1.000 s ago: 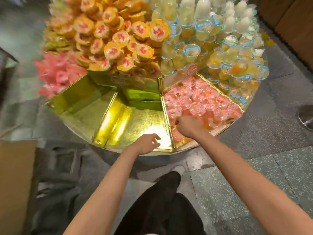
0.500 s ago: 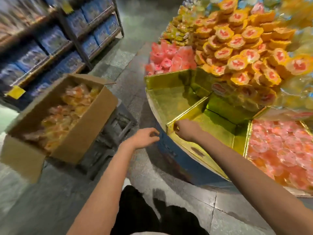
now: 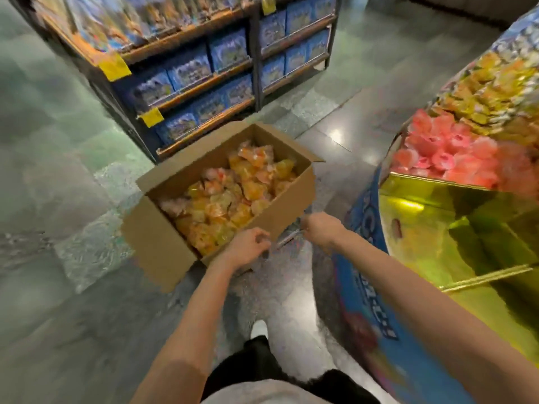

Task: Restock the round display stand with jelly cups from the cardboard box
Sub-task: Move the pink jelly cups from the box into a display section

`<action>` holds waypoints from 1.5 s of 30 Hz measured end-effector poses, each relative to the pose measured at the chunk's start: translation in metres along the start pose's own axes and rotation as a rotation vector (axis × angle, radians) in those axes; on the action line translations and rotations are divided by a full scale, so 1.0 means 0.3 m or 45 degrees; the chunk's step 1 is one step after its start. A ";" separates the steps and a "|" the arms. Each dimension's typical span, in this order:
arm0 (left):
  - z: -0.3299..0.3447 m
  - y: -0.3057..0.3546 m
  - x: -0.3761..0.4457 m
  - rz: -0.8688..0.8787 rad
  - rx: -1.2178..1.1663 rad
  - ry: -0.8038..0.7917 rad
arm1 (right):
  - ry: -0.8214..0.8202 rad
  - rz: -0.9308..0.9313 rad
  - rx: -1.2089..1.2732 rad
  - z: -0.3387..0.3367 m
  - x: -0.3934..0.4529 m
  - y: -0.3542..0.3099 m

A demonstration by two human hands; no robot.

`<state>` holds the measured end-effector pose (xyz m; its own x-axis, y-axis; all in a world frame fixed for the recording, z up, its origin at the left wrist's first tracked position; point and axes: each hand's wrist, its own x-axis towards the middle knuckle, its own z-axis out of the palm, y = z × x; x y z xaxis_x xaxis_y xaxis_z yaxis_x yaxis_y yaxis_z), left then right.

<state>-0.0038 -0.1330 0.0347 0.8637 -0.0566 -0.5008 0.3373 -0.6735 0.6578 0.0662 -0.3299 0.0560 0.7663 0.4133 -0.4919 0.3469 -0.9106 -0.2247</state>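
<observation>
An open cardboard box (image 3: 159, 240) stands on the floor ahead, full of orange and yellow jelly cups (image 3: 230, 196). My left hand (image 3: 248, 247) hovers at the box's near right corner, fingers curled, holding nothing I can see. My right hand (image 3: 320, 228) is just right of the box, fingers curled, also holding nothing visible. The round display stand (image 3: 364, 258) is on the right, with gold-lined compartments (image 3: 455, 228) and pink jelly cups (image 3: 443, 158) heaped behind them. The view is blurred.
A dark shelf unit (image 3: 204, 83) with blue packages and yellow price tags stands behind the box. A dark crate shows under the box's right side. Grey-green tiled floor (image 3: 58, 199) spreads to the left. My leg and white shoe (image 3: 259, 328) are below.
My view has swung left from the display stand to the box. Both hands left the gold compartments and moved over to the box's near right corner.
</observation>
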 end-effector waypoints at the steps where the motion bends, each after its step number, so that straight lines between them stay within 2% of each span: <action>1: -0.033 -0.031 0.009 -0.019 -0.035 0.031 | -0.014 -0.013 0.007 -0.009 0.049 -0.026; 8: -0.162 -0.148 0.131 -0.108 -0.339 0.306 | -0.010 -0.026 0.018 -0.087 0.333 -0.110; 14: -0.195 -0.177 0.305 -0.309 -0.605 0.372 | -0.034 -0.092 0.094 -0.095 0.669 -0.039; 21: -0.227 -0.151 0.585 -0.570 -0.837 0.548 | -0.146 -0.130 -0.097 -0.109 1.069 0.068; 27: -0.235 -0.144 0.765 -0.685 -0.996 0.658 | -0.167 -0.139 -0.244 -0.125 1.332 0.088; 33: -0.240 -0.169 0.856 -0.862 -1.195 0.705 | -0.137 -0.143 -0.328 -0.086 1.416 0.092; 38: -0.250 -0.165 0.901 -0.905 -1.240 0.660 | -0.097 -0.148 -0.368 -0.095 1.449 0.122; 42: -0.250 -0.154 0.925 -0.944 -1.284 0.619 | -0.146 -0.147 -0.368 -0.075 1.433 0.122; 45: -0.251 -0.143 0.931 -0.954 -1.305 0.615 | -0.044 -0.211 -0.413 -0.067 1.422 0.135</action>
<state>0.2513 -0.0642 -0.0910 0.3242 0.4823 -0.8138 0.7219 0.4299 0.5423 0.4180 -0.1905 -0.1459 0.6682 0.5502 -0.5008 0.6229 -0.7818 -0.0280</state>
